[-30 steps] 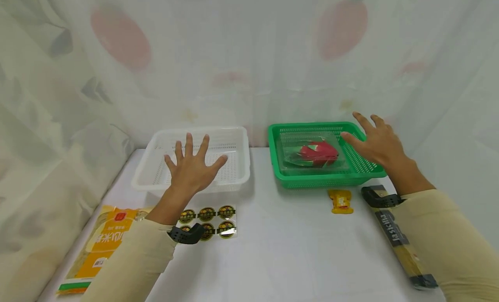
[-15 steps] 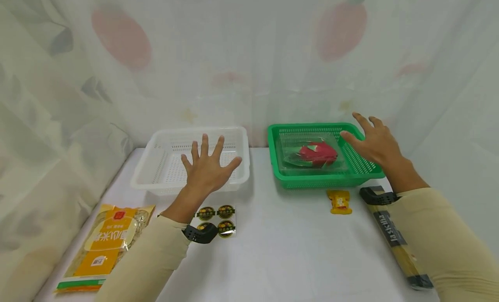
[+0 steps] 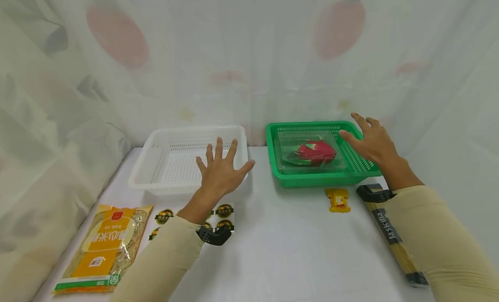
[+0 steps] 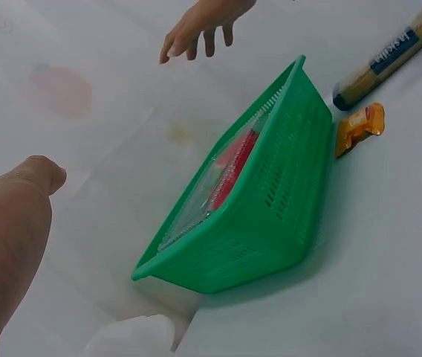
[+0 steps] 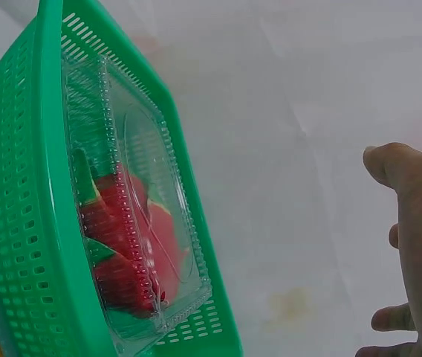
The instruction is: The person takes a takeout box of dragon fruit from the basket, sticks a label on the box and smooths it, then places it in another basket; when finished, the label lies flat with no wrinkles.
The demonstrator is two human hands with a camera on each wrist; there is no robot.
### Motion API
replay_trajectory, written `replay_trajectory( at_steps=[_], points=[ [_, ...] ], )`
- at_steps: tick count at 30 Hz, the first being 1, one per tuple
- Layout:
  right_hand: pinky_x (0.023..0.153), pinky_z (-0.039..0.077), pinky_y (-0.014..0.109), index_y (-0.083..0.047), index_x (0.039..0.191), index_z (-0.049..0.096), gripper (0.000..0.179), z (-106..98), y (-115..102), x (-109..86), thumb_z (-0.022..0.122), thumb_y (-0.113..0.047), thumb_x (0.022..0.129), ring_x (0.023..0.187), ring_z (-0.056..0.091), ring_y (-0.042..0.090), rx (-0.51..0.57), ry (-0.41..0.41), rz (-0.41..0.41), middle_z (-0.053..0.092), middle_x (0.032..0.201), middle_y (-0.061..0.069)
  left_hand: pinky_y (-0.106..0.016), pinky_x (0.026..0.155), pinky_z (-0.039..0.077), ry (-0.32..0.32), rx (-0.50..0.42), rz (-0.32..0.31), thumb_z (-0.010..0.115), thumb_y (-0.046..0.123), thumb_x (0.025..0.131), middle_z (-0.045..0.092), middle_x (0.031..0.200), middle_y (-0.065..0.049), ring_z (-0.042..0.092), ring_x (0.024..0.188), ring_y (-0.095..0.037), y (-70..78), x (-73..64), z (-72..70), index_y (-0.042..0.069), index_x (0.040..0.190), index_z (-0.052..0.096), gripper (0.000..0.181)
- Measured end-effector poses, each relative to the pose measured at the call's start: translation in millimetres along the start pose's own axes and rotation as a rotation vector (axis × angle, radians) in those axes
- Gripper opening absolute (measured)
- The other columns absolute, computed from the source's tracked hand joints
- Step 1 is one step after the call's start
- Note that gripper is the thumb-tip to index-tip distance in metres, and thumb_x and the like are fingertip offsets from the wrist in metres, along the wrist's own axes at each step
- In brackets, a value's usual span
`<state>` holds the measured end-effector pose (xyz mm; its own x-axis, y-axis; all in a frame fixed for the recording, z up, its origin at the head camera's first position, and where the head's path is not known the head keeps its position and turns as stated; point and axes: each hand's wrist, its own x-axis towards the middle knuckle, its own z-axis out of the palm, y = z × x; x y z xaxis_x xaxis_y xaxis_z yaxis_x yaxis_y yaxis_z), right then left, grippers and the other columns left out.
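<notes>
My left hand (image 3: 221,174) hovers with fingers spread over the right front part of the white basket (image 3: 146,163), holding nothing. My right hand (image 3: 372,141), also holding nothing, is raised above the right end of the green basket (image 3: 312,180), its fingers apart. Inside the green basket lies a clear plastic clamshell box (image 5: 133,134) with a red dragon fruit (image 5: 125,245) in it. The right wrist view shows the box's lid closed over the fruit. In the left wrist view, the thumb (image 4: 40,175) of my left hand is at the left edge.
A sheet of round stickers (image 3: 225,211) lies partly behind my left forearm. Left of it is an orange-labelled grain bag (image 3: 103,250). In front of the green basket sits a small yellow packet (image 3: 338,200); a long pasta pack (image 3: 390,228) is partly under my right sleeve.
My left hand has moved to the right across the white basket, uncovering the grain bag and some stickers on the left. The right hand has hardly moved.
</notes>
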<state>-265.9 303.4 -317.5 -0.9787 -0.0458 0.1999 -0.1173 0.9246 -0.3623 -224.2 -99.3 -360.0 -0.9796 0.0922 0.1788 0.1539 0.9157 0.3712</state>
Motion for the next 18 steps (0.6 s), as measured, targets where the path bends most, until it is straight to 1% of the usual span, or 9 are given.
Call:
replay_trajectory(
  at_steps=[7,11,14,18],
  points=[
    [0.089,0.022,0.078,-0.020,0.156,0.014,0.081,3,2,-0.3,0.040,-0.064,0.093,0.125,0.024,0.062,0.024,0.009,0.001,0.016,0.148,0.035,-0.071,0.102,-0.003,-0.007,-0.011,0.014,0.028,0.084,0.082,0.001,0.160,-0.013,-0.002,0.142,-0.042,9.4,1.3,8.9,0.030,0.156,0.017,0.093],
    [0.089,0.022,0.078,-0.019,0.156,0.015,0.081,5,2,1.8,0.041,-0.064,0.093,0.124,0.024,0.063,0.043,0.013,-0.003,0.017,0.148,0.035,-0.071,0.102,0.000,0.000,-0.015,0.025,0.029,0.083,0.083,0.002,0.160,-0.014,0.000,0.142,-0.041,13.7,1.4,15.6,0.028,0.156,0.019,0.091],
    [0.090,0.022,0.077,-0.019,0.156,0.015,0.081,8,3,3.1,0.041,-0.063,0.093,0.125,0.025,0.062,0.054,0.014,-0.006,0.017,0.148,0.035,-0.070,0.103,0.002,0.009,-0.029,0.029,0.031,0.082,0.083,0.002,0.160,-0.013,0.000,0.143,-0.041,17.4,1.7,21.0,0.028,0.155,0.021,0.091],
    [0.091,0.021,0.077,-0.018,0.156,0.017,0.080,9,2,3.3,0.042,-0.062,0.094,0.125,0.025,0.062,0.070,0.019,-0.014,0.018,0.148,0.035,-0.068,0.104,0.003,0.009,-0.051,0.036,0.033,0.080,0.084,0.000,0.160,-0.012,0.000,0.143,-0.040,23.0,2.3,27.0,0.028,0.156,0.020,0.090]
  ],
)
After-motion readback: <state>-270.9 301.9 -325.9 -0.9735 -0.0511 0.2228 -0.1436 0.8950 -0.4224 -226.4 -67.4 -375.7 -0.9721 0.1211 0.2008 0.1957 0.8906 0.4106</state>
